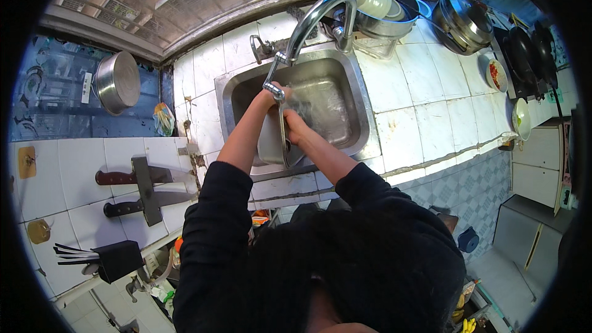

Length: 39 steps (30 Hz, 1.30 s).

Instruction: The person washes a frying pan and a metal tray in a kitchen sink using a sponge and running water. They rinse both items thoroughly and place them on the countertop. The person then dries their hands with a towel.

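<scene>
Both my hands are inside the stainless steel sink, below the swivel end of a chrome faucet. Upright between my forearms stands a thin-rimmed metal pan or basin, tilted on its edge. My left hand is at its far end, partly hidden behind the faucet's swivel end. My right hand presses or holds its right side, fingers partly hidden. A blurred splash of water shows to the right of my hands, over the wet sink floor.
Right of the sink stand a blue-rimmed pot with white bowls, a lidded steel pot, a bowl of chopped red food and a green-white bowl. On the left wall two knives hang on a magnetic strip; a steel pot is beyond.
</scene>
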Available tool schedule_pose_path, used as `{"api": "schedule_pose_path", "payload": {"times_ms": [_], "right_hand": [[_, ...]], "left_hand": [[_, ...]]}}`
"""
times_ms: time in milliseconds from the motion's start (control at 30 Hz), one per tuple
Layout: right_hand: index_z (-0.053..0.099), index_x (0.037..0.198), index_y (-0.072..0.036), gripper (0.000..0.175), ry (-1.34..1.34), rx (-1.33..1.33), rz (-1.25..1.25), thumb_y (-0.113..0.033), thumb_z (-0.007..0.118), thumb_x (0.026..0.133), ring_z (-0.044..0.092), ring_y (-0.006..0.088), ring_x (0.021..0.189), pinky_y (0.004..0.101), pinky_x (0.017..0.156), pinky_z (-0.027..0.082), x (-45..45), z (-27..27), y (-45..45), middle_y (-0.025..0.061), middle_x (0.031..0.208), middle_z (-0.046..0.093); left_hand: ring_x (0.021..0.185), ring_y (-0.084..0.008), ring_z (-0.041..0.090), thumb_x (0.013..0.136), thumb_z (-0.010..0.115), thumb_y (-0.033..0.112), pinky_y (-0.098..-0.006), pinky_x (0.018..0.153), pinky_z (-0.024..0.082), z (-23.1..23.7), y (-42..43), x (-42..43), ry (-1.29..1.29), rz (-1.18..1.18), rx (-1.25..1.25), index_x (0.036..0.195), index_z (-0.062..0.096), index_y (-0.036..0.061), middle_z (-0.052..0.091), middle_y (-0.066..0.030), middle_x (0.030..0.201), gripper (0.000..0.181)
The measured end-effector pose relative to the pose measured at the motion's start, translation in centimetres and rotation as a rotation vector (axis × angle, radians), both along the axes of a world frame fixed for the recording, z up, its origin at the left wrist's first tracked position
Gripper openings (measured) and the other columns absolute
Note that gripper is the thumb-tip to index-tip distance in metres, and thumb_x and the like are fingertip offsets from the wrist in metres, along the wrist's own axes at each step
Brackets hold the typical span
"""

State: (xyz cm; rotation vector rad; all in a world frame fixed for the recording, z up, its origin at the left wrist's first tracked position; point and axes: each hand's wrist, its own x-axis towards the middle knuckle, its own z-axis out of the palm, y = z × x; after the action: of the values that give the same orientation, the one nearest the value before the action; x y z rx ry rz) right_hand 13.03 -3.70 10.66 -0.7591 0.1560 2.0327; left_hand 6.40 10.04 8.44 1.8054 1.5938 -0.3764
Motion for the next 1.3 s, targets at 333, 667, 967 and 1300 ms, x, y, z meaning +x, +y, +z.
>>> {"api": "schedule_pose_path", "payload": {"times_ms": [333, 667, 967, 1300], "right_hand": [[0.055, 0.103, -0.002, 0.032, 0.208, 0.173, -0.076, -0.021, 0.035, 0.087, 0.060, 0.0220, 0.085, 0.0345, 0.078, 0.049, -2.0, -5.1, 1.1, 0.0120, 0.099, 0.060], [0.054, 0.103, -0.002, 0.023, 0.056, 0.393, 0.030, -0.007, 0.054, 0.080, 0.059, 0.0176, 0.080, 0.0284, 0.069, 0.049, -4.6, -2.5, 0.3, 0.0098, 0.091, 0.060], [0.054, 0.069, -0.004, 0.010, -0.571, -0.303, -0.346, -0.006, 0.047, 0.076, 0.055, 0.0199, 0.056, 0.0328, 0.049, 0.046, 0.3, -5.3, 0.9, 0.0081, 0.066, 0.056], [0.053, 0.063, -0.008, 0.011, -0.481, -0.385, -0.358, -0.012, 0.055, 0.074, 0.049, 0.0161, 0.056, 0.0344, 0.050, 0.039, -4.9, -11.0, 7.2, 0.0046, 0.065, 0.054]], "left_hand": [[0.100, -0.0387, 0.045, 0.070, 0.062, 0.051, -0.0429, 0.087, 0.039, 6.6, -14.3, -4.7, -0.442, 0.355, 0.258, 0.138, 0.012, 0.0092, 0.036, -0.0289, 0.116, 0.094], [0.099, -0.0331, 0.047, 0.054, 0.065, 0.014, -0.0377, 0.082, 0.044, 4.6, -14.7, -7.9, -0.420, 0.570, 0.183, 0.135, -0.009, 0.0025, 0.041, -0.0254, 0.112, 0.110], [0.070, -0.0212, 0.045, 0.056, 0.053, 0.000, -0.0384, 0.045, 0.038, 6.0, -14.9, -8.9, -0.738, 0.951, -0.314, 0.098, 0.029, 0.0134, 0.041, -0.0092, 0.086, 0.050], [0.085, -0.0263, 0.048, 0.062, 0.055, 0.003, -0.0565, 0.063, 0.044, 5.0, -14.8, -4.4, -0.613, 0.794, -0.376, 0.126, 0.001, 0.0121, 0.036, -0.0151, 0.106, 0.084]]}}
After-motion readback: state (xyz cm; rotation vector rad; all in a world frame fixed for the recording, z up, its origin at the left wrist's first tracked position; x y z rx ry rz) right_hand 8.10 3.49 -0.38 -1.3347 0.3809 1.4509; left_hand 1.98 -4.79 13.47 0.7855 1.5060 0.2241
